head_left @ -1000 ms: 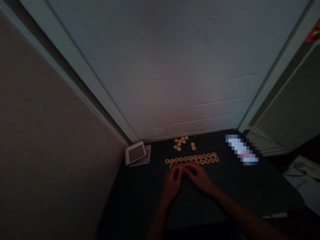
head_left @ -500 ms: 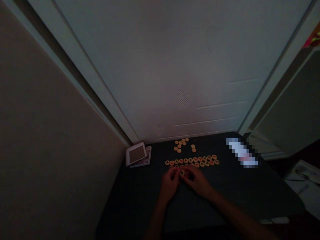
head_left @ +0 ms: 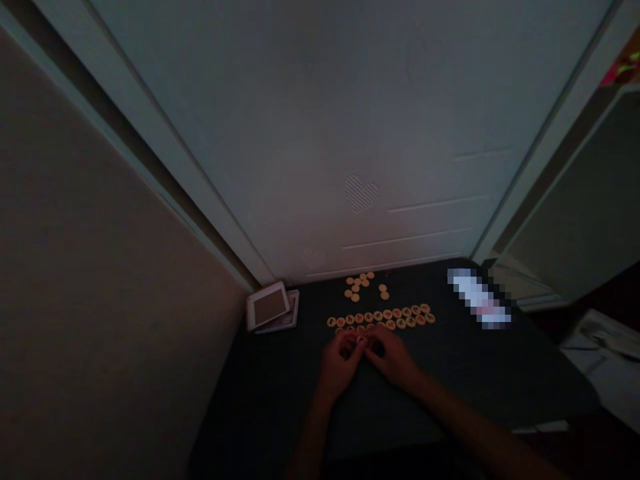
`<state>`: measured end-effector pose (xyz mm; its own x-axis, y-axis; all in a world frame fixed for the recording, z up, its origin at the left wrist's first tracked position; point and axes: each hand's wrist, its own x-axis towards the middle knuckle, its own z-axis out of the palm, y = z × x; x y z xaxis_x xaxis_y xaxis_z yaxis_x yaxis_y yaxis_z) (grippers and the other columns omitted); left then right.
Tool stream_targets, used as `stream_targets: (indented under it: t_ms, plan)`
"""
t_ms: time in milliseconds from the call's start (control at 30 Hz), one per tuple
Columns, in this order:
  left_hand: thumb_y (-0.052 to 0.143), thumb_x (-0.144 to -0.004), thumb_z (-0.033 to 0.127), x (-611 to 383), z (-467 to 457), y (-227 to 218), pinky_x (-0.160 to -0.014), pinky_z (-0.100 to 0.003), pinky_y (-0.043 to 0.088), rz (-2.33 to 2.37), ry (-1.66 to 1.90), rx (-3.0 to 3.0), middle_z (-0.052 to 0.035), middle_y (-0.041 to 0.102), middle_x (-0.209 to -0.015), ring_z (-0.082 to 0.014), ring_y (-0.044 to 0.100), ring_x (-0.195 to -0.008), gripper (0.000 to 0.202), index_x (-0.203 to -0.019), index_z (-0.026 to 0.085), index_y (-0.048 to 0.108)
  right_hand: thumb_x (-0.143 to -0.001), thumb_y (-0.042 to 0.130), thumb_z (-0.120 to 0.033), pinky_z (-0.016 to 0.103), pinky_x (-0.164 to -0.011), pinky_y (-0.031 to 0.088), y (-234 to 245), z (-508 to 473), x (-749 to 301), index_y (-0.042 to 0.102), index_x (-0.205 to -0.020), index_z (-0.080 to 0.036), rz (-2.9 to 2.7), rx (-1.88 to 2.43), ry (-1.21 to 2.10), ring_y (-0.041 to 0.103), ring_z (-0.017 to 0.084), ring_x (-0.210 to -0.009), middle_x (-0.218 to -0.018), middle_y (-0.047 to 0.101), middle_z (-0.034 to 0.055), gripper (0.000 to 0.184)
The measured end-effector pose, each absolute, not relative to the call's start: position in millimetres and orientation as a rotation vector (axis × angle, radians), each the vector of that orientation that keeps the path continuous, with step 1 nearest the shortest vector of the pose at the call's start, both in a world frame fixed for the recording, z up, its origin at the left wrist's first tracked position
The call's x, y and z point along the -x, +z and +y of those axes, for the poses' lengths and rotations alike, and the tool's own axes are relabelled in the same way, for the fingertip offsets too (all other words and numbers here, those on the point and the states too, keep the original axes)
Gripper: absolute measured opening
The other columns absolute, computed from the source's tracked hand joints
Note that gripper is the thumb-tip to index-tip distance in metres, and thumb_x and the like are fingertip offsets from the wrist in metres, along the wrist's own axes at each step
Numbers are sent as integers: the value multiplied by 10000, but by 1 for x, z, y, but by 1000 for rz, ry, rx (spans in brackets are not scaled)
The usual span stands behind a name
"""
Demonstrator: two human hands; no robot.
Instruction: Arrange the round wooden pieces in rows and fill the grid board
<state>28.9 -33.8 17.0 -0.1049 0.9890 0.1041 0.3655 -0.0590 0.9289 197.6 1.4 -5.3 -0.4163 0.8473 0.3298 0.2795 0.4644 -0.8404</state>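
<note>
Round piece point(head_left: 361, 341): held up between the two hands, just on the near side of the rows; its marking is too small and dim to read.
Left hand point(head_left: 338, 365): grip pinching the piece, thumb and fingers curled round to meet at it.
Right hand point(head_left: 393, 355): grip pinching the same piece from the other side, its fingertips close against the left ones.
Near row point(head_left: 411, 321): round pieces with red or dark marks, partly hidden behind the fingers.
Far row point(head_left: 379, 316): more marked pieces side by side, running just beyond the near row and roughly parallel to it.
Plain pieces point(head_left: 355, 289): a loose cluster towards the white panel point(head_left: 320, 167), with two touching pieces point(head_left: 383, 292) a little to the right.
Flat frame point(head_left: 271, 307): pale border, brown middle, resting askew on another flat item point(head_left: 294, 313) at the table's left.
Table point(head_left: 450, 393): dark top, carrying all of these.
Blurred item point(head_left: 479, 299): pixelated, at the far right.
</note>
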Motion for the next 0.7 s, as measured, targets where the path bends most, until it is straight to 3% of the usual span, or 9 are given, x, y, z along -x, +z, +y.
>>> stream_targets:
  t_ms: [200,367,700]
  plan:
    - [628,-890,464,-29,-36,20,-637,-257,504,1621,1190,-1546,-14,726,-841,-154,653,-695,259,-970,220,664,-914,608,-208,334,-836,531,0,2,-197,628,-1137,-241,-1922,904,936,646,174,-876,-1039,675,46,227]
    - [597,-901,487,2,-38,20,-719,-306,528,1923,1320,-1511,-34,728,-864,-189,678,-758,290,-1010,225,658,-919,590,-229,313,-763,538,6,3,-199,644,-1119,-236,-1813,973,979,648,166,-797,-953,686,34,208]
    - [585,-906,497,26,-34,10,-813,-401,513,2167,1125,-1719,-64,699,-882,-252,642,-858,294,-930,224,692,-951,574,-286,303,-736,511,12,2,-200,690,-1059,-239,-1850,965,945,632,165,-775,-897,676,23,166]
